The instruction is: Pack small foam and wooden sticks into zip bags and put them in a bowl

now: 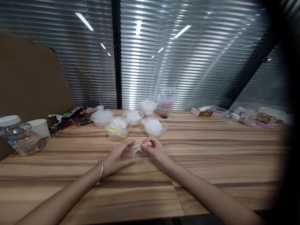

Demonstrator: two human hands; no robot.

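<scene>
Near the middle of the wooden table (pixel 98 200), my right hand (pixel 156 153) pinches the gathered end of a small clear plastic bag (pixel 135 150) between thumb and fingers. Something pale with a touch of purple shows at that pinch, too small to name. The bag's loose end spreads toward my left hand (pixel 118 157), which wears a silver bracelet. Its thumb and fingers are apart, curved around the bag's left side; I cannot tell whether they touch it. Just beyond my hands stand a clear bowl (pixel 117 135) with yellow and white pieces and another bowl (pixel 154 127) of white translucent pieces.
Farther back are more clear bowls (pixel 102 118) and a tall clear jar (pixel 167 103). At left stand a lidded plastic jar (pixel 25 143), a white paper cup (pixel 42 128) and a remote control (pixel 72 113) among wires. An open box (pixel 202 112) and plastic packets (pixel 246 115) lie at right.
</scene>
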